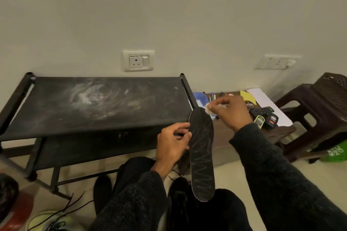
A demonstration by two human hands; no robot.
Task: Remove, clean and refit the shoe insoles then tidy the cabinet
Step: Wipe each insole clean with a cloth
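A black insole (pixel 202 155) with pale zigzag streaks on it stands lengthwise in front of me, toe end up. My left hand (pixel 173 143) pinches its left edge near the toe half. My right hand (pixel 230 111) pinches a small white wad (pixel 207 108) and holds it at the insole's top tip. A second black insole (pixel 102 191) lies on the floor below, and a black shoe (pixel 181 202) with loose laces sits between my knees.
A black two-tier shoe rack (pixel 105 103) with a dusty, smeared top stands against the wall. To the right is a low brown table (pixel 223 133) with remotes (pixel 262 111), pens and papers, then brown plastic stools (pixel 319 110). A light shoe (pixel 54 221) lies at lower left.
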